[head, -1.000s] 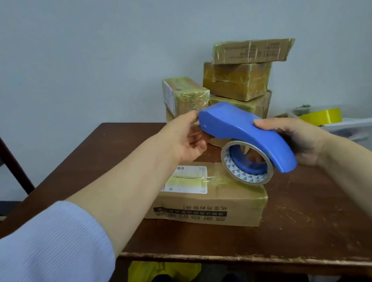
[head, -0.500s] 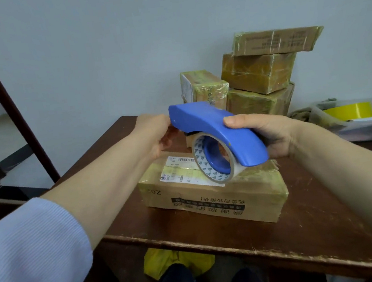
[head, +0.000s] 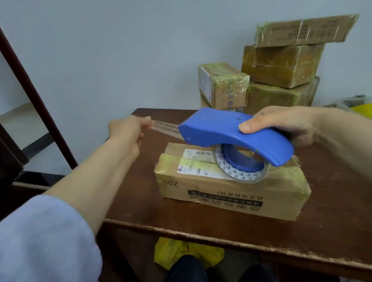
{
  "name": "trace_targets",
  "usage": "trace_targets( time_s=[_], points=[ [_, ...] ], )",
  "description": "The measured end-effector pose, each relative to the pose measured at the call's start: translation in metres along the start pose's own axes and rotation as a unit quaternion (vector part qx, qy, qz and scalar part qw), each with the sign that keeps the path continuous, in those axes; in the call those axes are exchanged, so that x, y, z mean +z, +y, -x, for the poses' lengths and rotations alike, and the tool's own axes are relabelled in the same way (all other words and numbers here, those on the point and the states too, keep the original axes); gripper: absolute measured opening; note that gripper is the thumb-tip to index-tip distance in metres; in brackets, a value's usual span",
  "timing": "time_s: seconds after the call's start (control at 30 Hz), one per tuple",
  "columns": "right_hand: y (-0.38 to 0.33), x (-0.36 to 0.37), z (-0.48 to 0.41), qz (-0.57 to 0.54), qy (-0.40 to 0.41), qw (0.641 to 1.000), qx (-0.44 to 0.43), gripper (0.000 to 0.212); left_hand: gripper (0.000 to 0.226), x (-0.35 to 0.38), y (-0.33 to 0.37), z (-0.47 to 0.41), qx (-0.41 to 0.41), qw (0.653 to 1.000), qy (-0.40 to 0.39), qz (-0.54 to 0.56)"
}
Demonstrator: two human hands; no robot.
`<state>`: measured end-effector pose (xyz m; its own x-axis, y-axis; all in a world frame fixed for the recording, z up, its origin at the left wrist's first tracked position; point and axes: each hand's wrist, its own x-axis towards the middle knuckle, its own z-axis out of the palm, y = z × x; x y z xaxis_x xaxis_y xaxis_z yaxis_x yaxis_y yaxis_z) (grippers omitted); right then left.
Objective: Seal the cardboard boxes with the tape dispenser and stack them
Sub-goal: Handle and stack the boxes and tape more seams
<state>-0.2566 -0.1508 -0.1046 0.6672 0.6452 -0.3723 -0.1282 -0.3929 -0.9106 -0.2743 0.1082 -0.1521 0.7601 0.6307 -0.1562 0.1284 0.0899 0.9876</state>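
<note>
**Trainee:** Head view: what is the status of the hands and the work item?

**Instructor:** The right hand (head: 280,123) grips the curved blue plastic tape dispenser (head: 225,129) from above, thumb on the near side and fingers wrapped round the far side (mostly hidden). The left hand (head: 130,133) pinches the free end of a clear tape strip (head: 165,128), stretched taut from the dispenser's nose. The long brown cardboard box (head: 221,192) lies flat on the dark wooden table (head: 329,228), directly beneath the dispenser. Whether the tape roll (head: 241,169) touches the box top cannot be confirmed.

**Trainee:** Likely faults from here?

**Instructor:**
- The strip hangs in air, unbonded. If tension drops, it will probably fold onto itself or cling to the fingers (head: 141,125).
- If the strip is laid off-line, it misses the seam.
- No hand restrains the box, so a hard pull could drag it toward the table's near edge.

**Trainee:** Markings?

**Instructor:**
- The white shipping label (head: 196,162) carries a barcode. Its digits are too small to confirm.
- The near face shows what reads as "ZOZ".
- Below it is a black band of inverted characters, which is illegible.
- Print on the rear stack of taped boxes (head: 283,64) is too faint to read.
</note>
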Motion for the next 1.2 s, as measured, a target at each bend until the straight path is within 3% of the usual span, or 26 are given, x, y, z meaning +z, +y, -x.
trace_targets(
  time_s=[0.07, 0.2, 0.27, 0.4, 0.8, 1.0, 1.2],
  points=[
    [0.004, -0.009, 0.003, 0.028, 0.004, 1.0, 0.001, 0.06, 0.009, -0.01, -0.006, -0.005, 0.002, 1.0, -0.007, -0.02],
    [0.003, -0.015, 0.0, 0.061, 0.004, 0.998, 0.015, 0.064, 0.014, -0.009, -0.017, -0.004, -0.002, 1.0, 0.001, -0.003],
    [0.001, -0.016, -0.003, 0.076, 0.012, 0.997, 0.025, 0.06, 0.015, -0.011, -0.022, -0.004, -0.004, 1.0, 0.02, 0.012],
    [-0.007, -0.008, -0.008, 0.139, 0.034, 0.988, 0.057, 0.033, 0.016, -0.014, -0.038, -0.003, -0.017, 0.999, 0.046, 0.024],
    [-0.024, 0.01, -0.03, 0.214, 0.072, 0.97, 0.09, 0.046, 0.018, -0.021, -0.063, -0.005, -0.045, 0.996, 0.069, 0.046],
    [-0.023, 0.014, -0.035, 0.229, 0.08, 0.965, 0.099, 0.042, 0.02, -0.021, -0.077, -0.005, -0.069, 0.995, 0.07, 0.023],
    [-0.025, 0.018, -0.038, 0.229, 0.075, 0.964, 0.115, 0.041, 0.032, -0.023, -0.084, -0.009, -0.127, 0.992, 0.011, -0.022]
  ],
)
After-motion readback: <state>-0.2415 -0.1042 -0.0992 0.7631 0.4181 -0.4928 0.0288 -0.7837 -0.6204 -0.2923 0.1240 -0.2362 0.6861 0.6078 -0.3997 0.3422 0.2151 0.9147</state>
